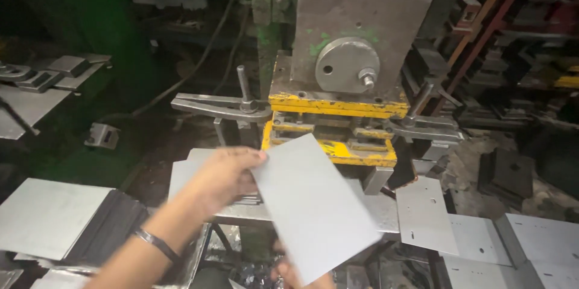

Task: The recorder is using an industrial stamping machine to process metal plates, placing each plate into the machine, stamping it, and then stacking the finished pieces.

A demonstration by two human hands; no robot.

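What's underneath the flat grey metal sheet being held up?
Under the flat grey rectangular metal sheet, the right hand shows at its lower edge, and the grey press table beside it. Whatever lies directly beneath is covered.

A smooth, matt grey metal sheet [313, 204]. Behind it, a rough steel press [362, 24] with chipped yellow paint. Dull metal blanks [48, 216] stacked left.

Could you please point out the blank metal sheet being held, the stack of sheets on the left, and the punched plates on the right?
Blank metal sheet [313, 204], head view, centre of its face.
Stack of sheets [51, 216], head view, top sheet.
Punched plates [425, 213], head view, face of the nearest plate.
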